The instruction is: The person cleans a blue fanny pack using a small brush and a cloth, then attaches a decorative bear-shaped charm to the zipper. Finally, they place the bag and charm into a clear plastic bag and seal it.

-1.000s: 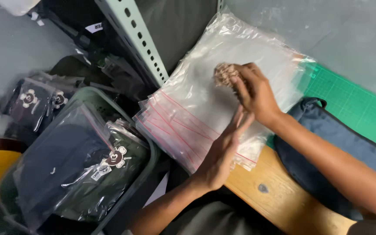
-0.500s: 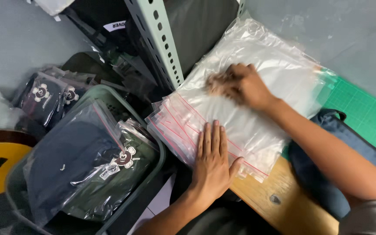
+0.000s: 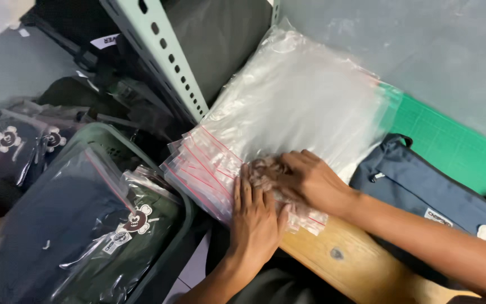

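Head view, looking down on a stack of clear zip bags (image 3: 288, 118) with red seal lines, lying on a wooden counter (image 3: 333, 259) and overhanging its near-left edge. All positions below are given relative to this stack.

Left hand (image 3: 257, 217): laid flat, palm down, on the stack's near corner, fingers straight and together, pressing the red-lined openings. Its grip is open; nothing is clasped.

Right hand (image 3: 305, 183): resting on the stack just right of the left hand and touching it, fingers curled over a crumpled fold of plastic at the top bag (whether the grip is truly clamped on that plastic cannot be told).

Right of the stack: a blue-grey pouch (image 3: 423, 191) with a small white label, lying on the counter under the right forearm. Behind the pouch, a green cutting mat (image 3: 451, 135) runs beneath the stack's far right edge.

Left of the stack, lower down: a green crate (image 3: 181, 225) holding bagged dark garments (image 3: 74, 225), one navy and one dark green, each with a cartoon tag.

Behind the stack, to the left: a pale green perforated shelf post (image 3: 158, 56), slanting across the view.
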